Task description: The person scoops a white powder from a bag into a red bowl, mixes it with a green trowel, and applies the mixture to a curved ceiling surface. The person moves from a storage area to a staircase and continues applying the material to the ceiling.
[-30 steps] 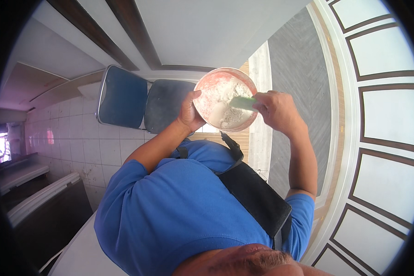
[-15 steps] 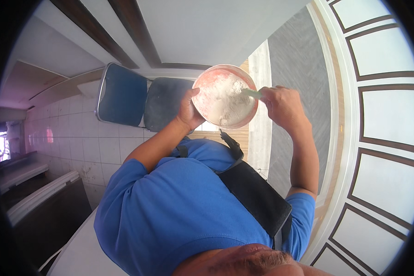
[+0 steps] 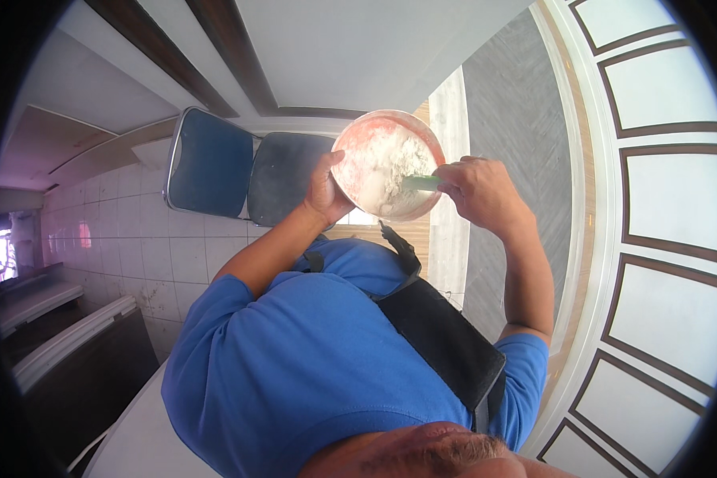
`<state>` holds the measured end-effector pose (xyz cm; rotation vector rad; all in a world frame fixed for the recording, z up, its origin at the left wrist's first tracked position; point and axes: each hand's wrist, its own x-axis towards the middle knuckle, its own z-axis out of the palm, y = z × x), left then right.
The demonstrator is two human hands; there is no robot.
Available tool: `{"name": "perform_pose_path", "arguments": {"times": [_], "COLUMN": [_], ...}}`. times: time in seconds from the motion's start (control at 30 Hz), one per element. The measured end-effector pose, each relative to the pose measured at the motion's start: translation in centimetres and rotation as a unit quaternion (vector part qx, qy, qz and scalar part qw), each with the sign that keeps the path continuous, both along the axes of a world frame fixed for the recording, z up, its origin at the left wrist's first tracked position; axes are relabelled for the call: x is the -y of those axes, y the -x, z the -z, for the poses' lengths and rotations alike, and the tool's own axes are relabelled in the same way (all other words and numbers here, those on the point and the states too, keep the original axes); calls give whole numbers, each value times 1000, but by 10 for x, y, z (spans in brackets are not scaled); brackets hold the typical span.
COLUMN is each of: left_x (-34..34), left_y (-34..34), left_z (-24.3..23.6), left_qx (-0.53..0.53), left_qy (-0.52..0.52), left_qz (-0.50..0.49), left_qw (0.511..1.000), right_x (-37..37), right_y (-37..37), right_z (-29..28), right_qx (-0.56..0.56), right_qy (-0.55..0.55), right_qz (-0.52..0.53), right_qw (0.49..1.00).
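Note:
A round bowl with a pinkish-red inside is held up in front of me, tilted so its contents face me. White powder or paste fills much of it and looks lumpy. My left hand grips the bowl's left side, thumb over the rim and the other fingers hidden underneath. At the right rim, my right hand is closed round a flat green tool, which looks like a spatula or scraper. The tool's far end rests in the white mix, so its tip is hidden.
A folding chair with a blue backrest and dark seat stands beyond my left arm. Ahead is a white panelled wall. Grey wood-look flooring runs to the right, beside white panels with brown trim. A black bag hangs across my front.
My right hand has turned and moved the green tool slightly down and left, deeper over the bowl. The white mix has shifted shape. My left hand and the bowl stay nearly still.

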<state>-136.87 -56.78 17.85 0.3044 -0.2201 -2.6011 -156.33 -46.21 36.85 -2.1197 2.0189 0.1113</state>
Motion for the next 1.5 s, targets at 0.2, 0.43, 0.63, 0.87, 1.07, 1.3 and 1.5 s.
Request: {"name": "perform_pose_path", "arguments": {"times": [0.2, 0.43, 0.63, 0.87, 1.07, 1.3, 1.5], "left_x": [0, 0, 0, 2, 1, 3, 2], "left_y": [0, 0, -3, -2, -3, -2, -4], "left_z": [-3, -5, -7, -4, -4, -2, 2], "left_qx": [0, -4, 0, -5, -5, -18, -20], "left_qy": [6, 6, 0, 2, 5, 0, -10], "left_qz": [-6, -6, -5, 5, -4, 15, 9], "left_qw": [1000, 1000, 1000, 1000, 1000, 1000, 1000], "right_x": [-11, -7, -9, -5, -3, 2, 1], "right_y": [-2, -4, -3, -13, -9, -15, -18], "right_z": [-4, -1, -10, -9, -12, 2, -8], "right_qx": [16, 8, 28, 9, 5, -29, 84], "right_qy": [-18, 11, -20, -39, 18, -29, 37], "right_qz": [-41, -49, -47, -73, -47, -51, -64], "right_qw": [999, 999, 998, 996, 999, 998, 994]}}
